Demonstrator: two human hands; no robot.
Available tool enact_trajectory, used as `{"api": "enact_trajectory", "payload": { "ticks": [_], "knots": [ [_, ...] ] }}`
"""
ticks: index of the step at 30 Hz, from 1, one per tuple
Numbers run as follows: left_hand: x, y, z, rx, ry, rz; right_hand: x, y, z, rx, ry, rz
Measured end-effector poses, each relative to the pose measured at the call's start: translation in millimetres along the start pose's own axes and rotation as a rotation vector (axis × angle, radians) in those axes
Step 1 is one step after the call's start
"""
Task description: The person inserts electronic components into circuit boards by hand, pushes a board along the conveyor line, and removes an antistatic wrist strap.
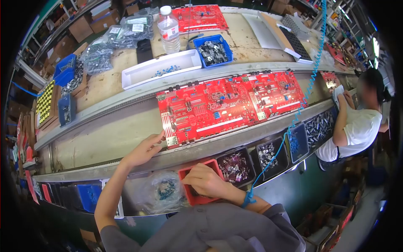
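A large red circuit board (235, 105) lies on the conveyor rails, populated with small parts and white strips. My left hand (145, 150) is at its lower left corner, fingers stretched out and the fingertips at the board's edge. My right hand (204, 180) is over a red bin (183, 172) at the near side, its fingers curled together; anything between them is hidden. A blue coiled cord (268, 166) runs from the strap on my right wrist (248, 199) up past the board. The bin's contents are mostly covered by my hand.
Beside the red bin stand a clear plastic bag (161, 189) and dark bins of components (237, 168). Beyond the rail are a white tray (138, 75), a blue bin (214, 51), a bottle (168, 31) and another red board (201, 19). A co-worker (357, 122) sits at the right.
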State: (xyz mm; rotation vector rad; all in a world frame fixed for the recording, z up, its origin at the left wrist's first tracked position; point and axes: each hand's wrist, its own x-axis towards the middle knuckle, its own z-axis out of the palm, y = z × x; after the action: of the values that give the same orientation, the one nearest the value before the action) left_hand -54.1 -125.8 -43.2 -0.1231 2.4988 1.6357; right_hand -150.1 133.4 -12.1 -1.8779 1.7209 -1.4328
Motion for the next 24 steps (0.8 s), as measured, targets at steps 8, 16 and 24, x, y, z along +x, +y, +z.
{"api": "enact_trajectory", "payload": {
  "ticks": [8,16,24],
  "knots": [
    [35.5,29.2,14.5,0.017,-0.086,-0.067,-2.5,-0.4,2.6,-0.014,0.041,-0.005],
    [72.1,45.4,30.5,0.048,-0.120,0.026,-3.1,-0.9,0.2,-0.015,0.016,0.003],
    [111.2,58.1,50.3,0.027,-0.178,0.077,-1.6,-1.3,0.2,-0.028,0.043,-0.017]
  ]
}}
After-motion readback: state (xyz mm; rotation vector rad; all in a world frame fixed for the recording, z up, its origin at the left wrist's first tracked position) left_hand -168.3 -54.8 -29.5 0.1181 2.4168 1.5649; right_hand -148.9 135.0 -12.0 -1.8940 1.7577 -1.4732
